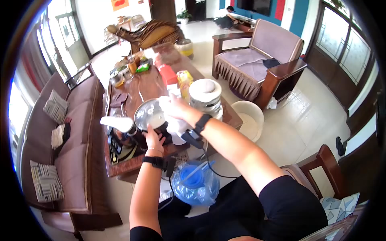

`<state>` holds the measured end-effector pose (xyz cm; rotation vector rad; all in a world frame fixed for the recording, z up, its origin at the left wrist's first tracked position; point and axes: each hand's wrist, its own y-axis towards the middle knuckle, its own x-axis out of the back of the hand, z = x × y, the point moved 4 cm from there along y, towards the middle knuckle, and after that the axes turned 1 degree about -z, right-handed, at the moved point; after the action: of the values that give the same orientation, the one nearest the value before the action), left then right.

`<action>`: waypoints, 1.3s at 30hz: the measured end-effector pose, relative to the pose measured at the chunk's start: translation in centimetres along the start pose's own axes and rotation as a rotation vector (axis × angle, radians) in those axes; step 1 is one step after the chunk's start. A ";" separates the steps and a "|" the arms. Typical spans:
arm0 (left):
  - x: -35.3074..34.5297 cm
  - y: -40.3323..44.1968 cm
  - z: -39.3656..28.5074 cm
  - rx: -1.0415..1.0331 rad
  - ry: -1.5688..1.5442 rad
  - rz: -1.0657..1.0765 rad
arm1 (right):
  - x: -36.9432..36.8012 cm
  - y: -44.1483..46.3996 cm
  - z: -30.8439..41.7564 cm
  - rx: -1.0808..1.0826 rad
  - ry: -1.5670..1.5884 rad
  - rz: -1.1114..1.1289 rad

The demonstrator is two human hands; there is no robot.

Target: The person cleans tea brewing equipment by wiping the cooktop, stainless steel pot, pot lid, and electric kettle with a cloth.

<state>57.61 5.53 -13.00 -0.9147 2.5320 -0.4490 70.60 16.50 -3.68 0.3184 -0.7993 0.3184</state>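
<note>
A round pan with a shiny metal rim and a pale inside or cover [149, 115] sits near the front of the wooden table. My left hand [153, 139] is at its near edge, fingers spread and apparently touching it. Over the pan's right side, my right hand [177, 107] is closed on a soft-looking white thing [164, 103], perhaps tissue or cloth; its exact kind is unclear. Below that hand stands a white container [177, 129], partly covered by my wrist. To the left of the pan, a white-handled appliance [117, 123] lies close to my left hand.
The wooden table [152, 86] carries a red box [167, 74], a yellow packet [185, 82] and a white-lidded glass appliance [205, 94]. A blue plastic bag [196, 184] is before my knees. A white bin [249, 116] stands right. A person [225, 18] crouches far back.
</note>
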 end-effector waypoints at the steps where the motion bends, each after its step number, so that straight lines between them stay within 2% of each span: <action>1: 0.1 0.0 -0.2 -0.005 0.003 -0.028 | -0.2 0.5 -0.1 -0.084 0.023 0.021; 3: 0.4 1.0 -0.1 0.014 0.018 -0.053 | -1.1 2.0 -1.3 -0.132 -0.002 0.000; 5: 0.5 1.6 -0.2 0.042 0.076 -0.051 | -3.9 4.2 -4.2 -0.064 -0.039 0.142; 6: 0.7 1.9 -0.1 0.037 0.077 -0.050 | 0.1 0.5 0.5 0.026 -0.072 0.234; 7: 0.8 2.1 0.0 0.019 0.119 -0.030 | -1.9 1.8 -0.9 0.033 0.112 0.319; 9: 0.6 1.3 -0.5 -0.013 0.181 -0.060 | -4.4 2.7 -3.8 -0.157 0.458 0.289; 11: 0.7 0.6 -0.6 -0.076 0.247 -0.072 | -3.5 1.1 -3.2 -0.298 0.650 0.261; 12: 0.6 0.1 -0.9 -0.110 0.259 -0.072 | -4.4 1.8 -4.1 -0.270 0.669 0.286; 13: 0.9 0.9 -0.3 -0.117 0.253 -0.075 | -4.3 1.7 -3.9 -0.261 0.667 0.287; 15: 0.8 1.9 0.3 -0.289 0.147 -0.075 | -3.8 1.5 -3.5 -0.185 0.637 0.228; 17: 0.4 1.2 0.3 -0.283 0.064 -0.025 | -4.0 1.7 -3.2 -0.164 0.621 0.280; 19: 0.0 0.6 0.2 -0.285 -0.069 -0.007 | -4.3 2.1 -4.2 -0.105 0.649 0.210; 21: 0.0 1.0 0.7 -0.300 -0.108 0.071 | -1.4 0.0 -1.9 -0.091 0.613 0.242; 23: -0.7 -1.1 -0.2 -0.155 -0.260 0.101 | -0.9 -0.7 -1.6 -0.062 0.696 0.185; 25: -1.0 -1.2 -0.1 -0.135 -0.433 0.200 | 0.3 -1.9 -0.6 -0.064 0.670 0.137; 28: -1.2 -1.9 -0.3 -0.164 -0.456 0.212 | 1.1 -2.8 -0.4 -0.111 0.677 0.184; 33: -1.4 -2.8 -0.4 -0.098 -0.478 0.234 | 3.2 -5.2 0.5 -0.118 0.653 0.170; 35: -1.7 -2.7 -0.3 -0.073 -0.507 0.381 | 4.4 -6.4 1.4 -0.082 0.638 0.158; 39: -2.1 -6.6 -3.0 -0.084 -0.517 0.459 | 6.4 -8.8 2.0 -0.035 0.648 0.100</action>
<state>61.16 2.56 -7.01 -0.3798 2.1861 0.0370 76.90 8.75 0.98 0.1262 -0.1825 0.4691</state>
